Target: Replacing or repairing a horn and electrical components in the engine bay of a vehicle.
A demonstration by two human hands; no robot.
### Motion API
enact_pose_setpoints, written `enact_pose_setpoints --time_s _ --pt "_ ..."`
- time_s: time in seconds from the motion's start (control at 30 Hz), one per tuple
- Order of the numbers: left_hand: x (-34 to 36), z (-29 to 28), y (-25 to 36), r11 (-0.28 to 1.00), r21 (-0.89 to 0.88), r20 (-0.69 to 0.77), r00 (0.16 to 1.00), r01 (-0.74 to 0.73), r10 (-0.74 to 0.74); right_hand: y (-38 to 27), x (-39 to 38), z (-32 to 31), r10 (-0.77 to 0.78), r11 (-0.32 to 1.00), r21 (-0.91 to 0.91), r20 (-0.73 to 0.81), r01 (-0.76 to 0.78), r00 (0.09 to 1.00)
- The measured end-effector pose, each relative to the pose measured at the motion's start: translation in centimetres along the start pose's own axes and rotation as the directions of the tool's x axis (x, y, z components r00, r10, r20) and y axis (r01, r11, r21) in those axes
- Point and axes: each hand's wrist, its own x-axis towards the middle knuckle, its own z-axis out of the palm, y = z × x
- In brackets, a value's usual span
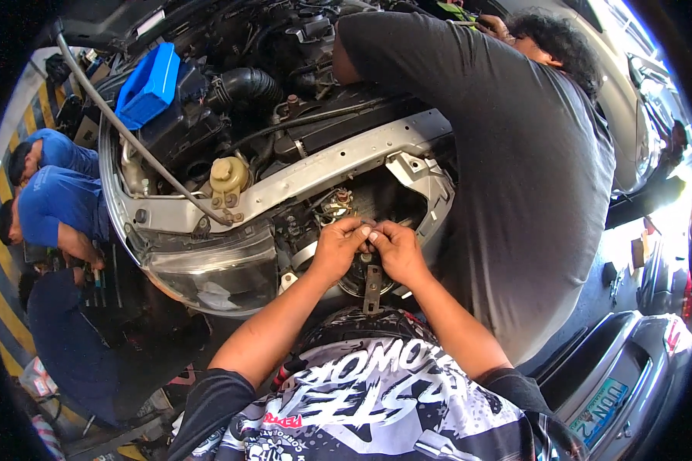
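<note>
My left hand [337, 247] and my right hand [400, 250] meet at the open front of a car, thumbs and fingertips pressed together. Whatever sits between the fingertips is too small and too covered to make out. Just below them a flat metal bracket with holes [372, 288] stands out from a dark round part, which the hands partly hide. Behind my left hand sits a small metal fitting [339, 203] in the gap under the silver crossbar [307, 178].
A headlight [215, 269] lies left of my hands, under a prop rod [123, 127] and a yellowed reservoir [228, 175]. A blue plastic container [149, 86] rests on the engine bay. A person in a dark shirt [507, 154] leans in close on my right; people in blue [58, 200] work at left.
</note>
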Motion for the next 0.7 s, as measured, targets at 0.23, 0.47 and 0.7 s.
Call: enact_pose_setpoints --time_s 0.23,0.47,0.7 --pt "-0.2 0.1 1.4 0.992 -0.123 0.013 1.0 0.025 -0.023 -1.5 0.8 -1.9 0.002 0.993 -0.119 -0.02 -0.004 1.0" --pt "-0.7 0.6 2.6 0.998 0.062 0.069 0.998 0.005 -0.009 -4.6 0.5 -3.5 -0.015 0.997 -0.076 -0.078 0.01 0.997" --pt "-0.4 1.0 3.8 0.916 0.382 0.082 0.992 -0.122 0.098 -5.0 -0.8 -3.8 -0.379 0.87 -0.35 -0.019 0.349 0.925"
